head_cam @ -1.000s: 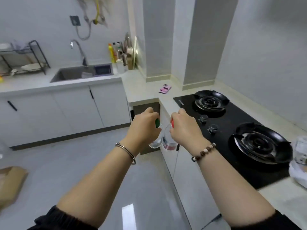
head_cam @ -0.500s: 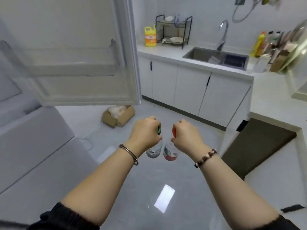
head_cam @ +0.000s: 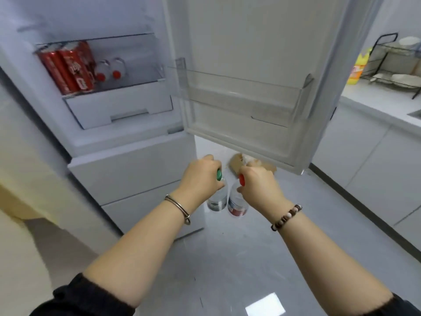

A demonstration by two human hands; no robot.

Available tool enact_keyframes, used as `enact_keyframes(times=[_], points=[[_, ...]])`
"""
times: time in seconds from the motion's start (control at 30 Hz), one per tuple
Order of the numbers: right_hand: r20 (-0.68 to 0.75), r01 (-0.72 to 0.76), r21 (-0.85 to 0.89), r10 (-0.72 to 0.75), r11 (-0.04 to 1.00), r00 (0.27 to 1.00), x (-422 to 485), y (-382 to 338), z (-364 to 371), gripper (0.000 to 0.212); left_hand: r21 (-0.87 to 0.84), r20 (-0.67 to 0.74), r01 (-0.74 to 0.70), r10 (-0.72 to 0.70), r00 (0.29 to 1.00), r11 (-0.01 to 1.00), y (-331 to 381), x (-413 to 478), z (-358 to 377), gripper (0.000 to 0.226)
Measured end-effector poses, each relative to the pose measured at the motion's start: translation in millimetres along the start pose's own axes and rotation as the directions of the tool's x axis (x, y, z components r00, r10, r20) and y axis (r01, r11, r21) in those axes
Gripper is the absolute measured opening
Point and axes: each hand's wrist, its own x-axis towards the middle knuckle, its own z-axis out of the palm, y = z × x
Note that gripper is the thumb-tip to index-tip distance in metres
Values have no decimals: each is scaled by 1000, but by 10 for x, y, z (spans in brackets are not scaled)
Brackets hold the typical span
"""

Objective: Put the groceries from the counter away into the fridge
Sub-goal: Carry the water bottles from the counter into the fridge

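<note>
Left hand point(head_cam: 201, 176) grips the green-capped bottle point(head_cam: 218, 197), right hand point(head_cam: 259, 187) grips the red-capped bottle point(head_cam: 237, 202), side by side before the open fridge point(head_cam: 127, 137).

view: head-worn | facing: forward and down | range: near open fridge point(head_cam: 127, 169), floor point(head_cam: 227, 258) below

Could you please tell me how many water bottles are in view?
4. Green-capped bottle in the left hand, red-capped bottle in the right hand, two shelf bottles beside the red cans in the fridge; more may be hidden.
</note>
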Motion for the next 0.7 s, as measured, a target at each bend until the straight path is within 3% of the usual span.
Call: enact_keyframes(times=[0.37,0.5,0.7], points=[[-225,156,108,-129,982,966,1209,-1219,89,13,58,-309,89,-67,949,994,-1496,347,-787,23],[-360,185,133,-127,974,924,1671,-1589,61,16,50,-467,69,-37,884,996,-1989,559,-1115,22],[-583,270,154,-133,951,802,2278,-1982,100,16,63,-673,-56,84,735,996,-2613,904,-1423,20]])
